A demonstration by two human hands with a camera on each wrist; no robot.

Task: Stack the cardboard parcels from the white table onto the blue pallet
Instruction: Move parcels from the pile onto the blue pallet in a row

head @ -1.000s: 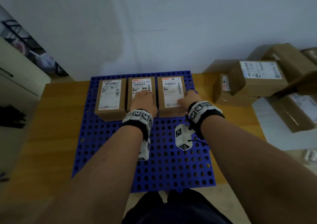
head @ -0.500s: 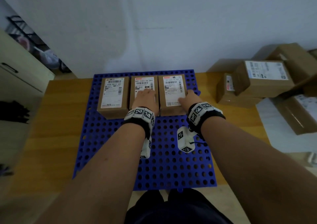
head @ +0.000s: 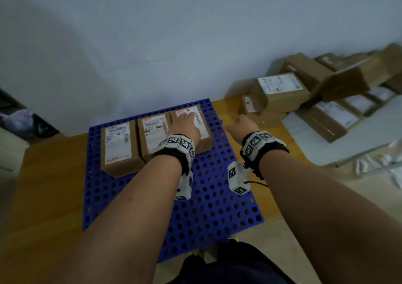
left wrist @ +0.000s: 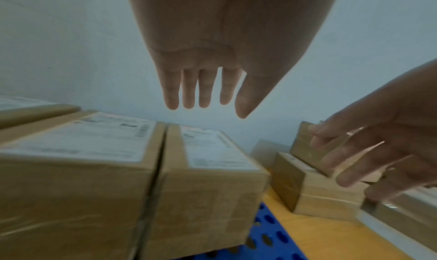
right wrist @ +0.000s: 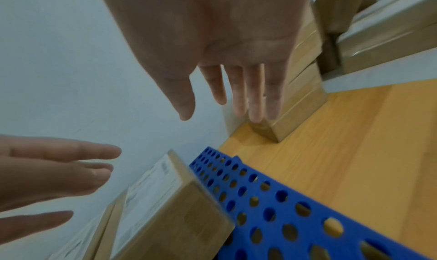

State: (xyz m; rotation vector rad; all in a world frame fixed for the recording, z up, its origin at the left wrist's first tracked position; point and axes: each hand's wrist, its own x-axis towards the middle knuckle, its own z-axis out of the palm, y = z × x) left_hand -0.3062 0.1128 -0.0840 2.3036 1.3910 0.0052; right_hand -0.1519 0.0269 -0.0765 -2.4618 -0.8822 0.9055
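Observation:
Three labelled cardboard parcels lie side by side along the far edge of the blue pallet: a left one, a middle one and a right one. My left hand hovers flat over the right parcel with straight fingers, holding nothing. My right hand is past the pallet's right edge, fingers straight and empty, pointing toward the pile of parcels on the white table. A low parcel stands nearest to it on the wooden surface.
The pallet lies on a wooden surface against a pale wall. Several more parcels are heaped on the white table at the right. Small white items lie near that table's front edge.
Both hands have lifted off the right and middle parcels and swung right. The view has turned right, so the parcel pile shows more fully.

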